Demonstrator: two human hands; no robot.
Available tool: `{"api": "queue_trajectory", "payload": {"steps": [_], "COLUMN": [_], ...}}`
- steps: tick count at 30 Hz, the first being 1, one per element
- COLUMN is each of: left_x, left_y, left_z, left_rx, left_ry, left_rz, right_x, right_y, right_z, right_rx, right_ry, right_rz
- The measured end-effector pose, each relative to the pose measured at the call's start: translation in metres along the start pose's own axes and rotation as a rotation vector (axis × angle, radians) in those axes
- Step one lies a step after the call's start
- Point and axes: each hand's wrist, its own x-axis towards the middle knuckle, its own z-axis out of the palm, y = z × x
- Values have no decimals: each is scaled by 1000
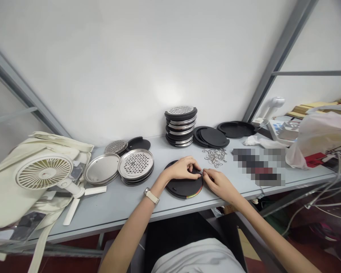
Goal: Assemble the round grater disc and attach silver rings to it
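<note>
Just in front of me lies a round black disc [184, 185], with a coloured stripe along its near right edge. Over its far right part, my left hand [184, 168] is closed in a pinch on a small shiny metal piece [200, 172]. My right hand [218, 184] pinches the same piece from the right, beside the disc's rim. The fingers partly hide the piece, so its exact kind cannot be made out. Beyond my right hand sits a loose pile of small metal hooks or links [215, 156].
Behind stands a tall stack of black and silver discs [181, 129], with black round covers [213, 137] beside it. Perforated metal discs [135, 163] and a plain metal disc [101, 168] lie left. A white fan [44, 172] rests far left; a plastic bag [324, 132] sits right.
</note>
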Motion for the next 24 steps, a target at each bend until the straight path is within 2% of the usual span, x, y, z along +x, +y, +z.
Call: {"api": "queue_trajectory", "payload": {"steps": [24], "left_x": [2], "left_y": [1], "left_z": [1], "left_rx": [-92], "left_ry": [-35], "left_rz": [-21], "right_x": [-3], "right_y": [-7], "right_z": [-1], "right_rx": [-14], "right_ry": [44], "right_rz": [14]}}
